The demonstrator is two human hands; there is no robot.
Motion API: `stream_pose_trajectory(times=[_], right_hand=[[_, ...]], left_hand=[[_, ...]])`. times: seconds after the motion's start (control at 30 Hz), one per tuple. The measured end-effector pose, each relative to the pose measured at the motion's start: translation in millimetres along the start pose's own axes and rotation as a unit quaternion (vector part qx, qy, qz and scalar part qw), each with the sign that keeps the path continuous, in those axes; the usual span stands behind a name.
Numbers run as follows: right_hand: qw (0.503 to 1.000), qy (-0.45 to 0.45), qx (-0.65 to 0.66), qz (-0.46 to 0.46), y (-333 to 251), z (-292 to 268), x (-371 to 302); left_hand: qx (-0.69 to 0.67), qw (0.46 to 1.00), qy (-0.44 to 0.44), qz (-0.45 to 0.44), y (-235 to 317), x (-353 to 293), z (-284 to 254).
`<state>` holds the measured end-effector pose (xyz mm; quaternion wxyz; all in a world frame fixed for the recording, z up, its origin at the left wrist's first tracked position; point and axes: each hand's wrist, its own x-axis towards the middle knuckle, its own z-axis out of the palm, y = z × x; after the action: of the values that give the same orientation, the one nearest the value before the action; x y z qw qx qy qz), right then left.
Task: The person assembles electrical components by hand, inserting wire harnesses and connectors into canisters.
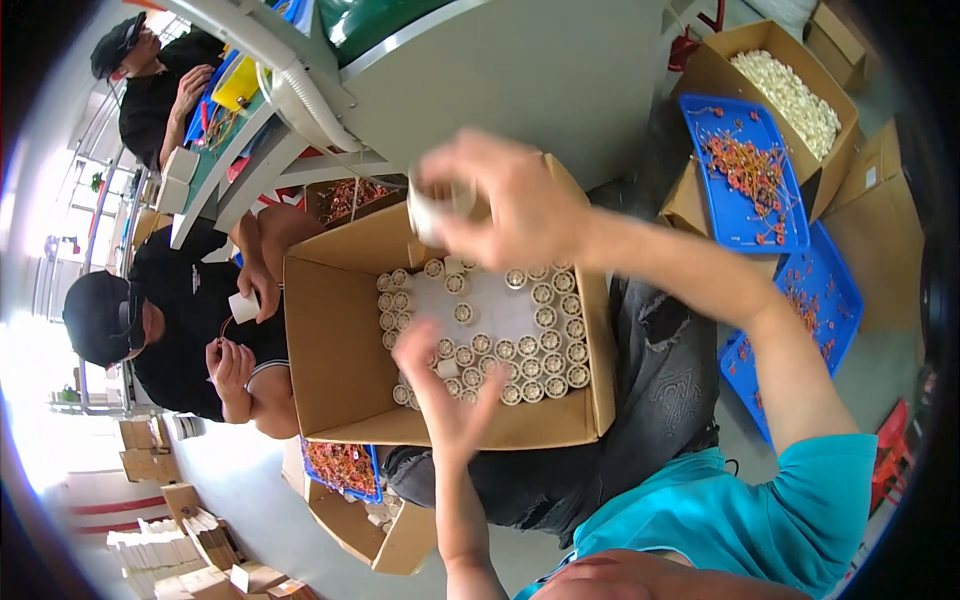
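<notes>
Head view: cardboard box (330,370) sits on the person's lap, floor partly lined with small white cylindrical spools (545,318) standing on end, packed along the right and lower sides, middle still bare.

Right hand (515,205) is above the box's far rim, fingers curled around one white spool (428,215); motion blur, so I can't tell how firm the grip is. Left hand (445,385) is over the near rows, fingers spread wide, holding nothing, fingertips just above or touching the spools there; contact can't be confirmed.

Risks, my read:
- Spread left hand could knock upright spools over; they stand loose with a gap beside them.
- Held spool could slip over the rim if the grip is as light as it looks.
- Box rests on knees only, so a leg shift could tip the rows.

Hard to see: the near box wall hides the lowest row; both hands are blurred; what's inside the spool cores is too small to tell. Blue trays (745,180) at right hold small red-orange parts, kind unclear. Two other people at left, one holding a white spool.
</notes>
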<state>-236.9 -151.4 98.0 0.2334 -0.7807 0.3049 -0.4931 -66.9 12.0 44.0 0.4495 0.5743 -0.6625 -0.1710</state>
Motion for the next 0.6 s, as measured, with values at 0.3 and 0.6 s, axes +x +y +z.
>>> stream_pose_trajectory(times=[0.3, 0.6], right_hand=[[0.967, 0.141, -0.206, 0.056, 76.4, 5.3, 266.0], [0.882, 0.031, -0.464, -0.083, 146.4, 9.9, 250.5]], left_hand=[[-0.646, 0.692, -0.319, 0.046, 67.1, -88.8, 35.3], [-0.903, 0.415, 0.111, 0.006, 112.4, -110.6, 11.7]])
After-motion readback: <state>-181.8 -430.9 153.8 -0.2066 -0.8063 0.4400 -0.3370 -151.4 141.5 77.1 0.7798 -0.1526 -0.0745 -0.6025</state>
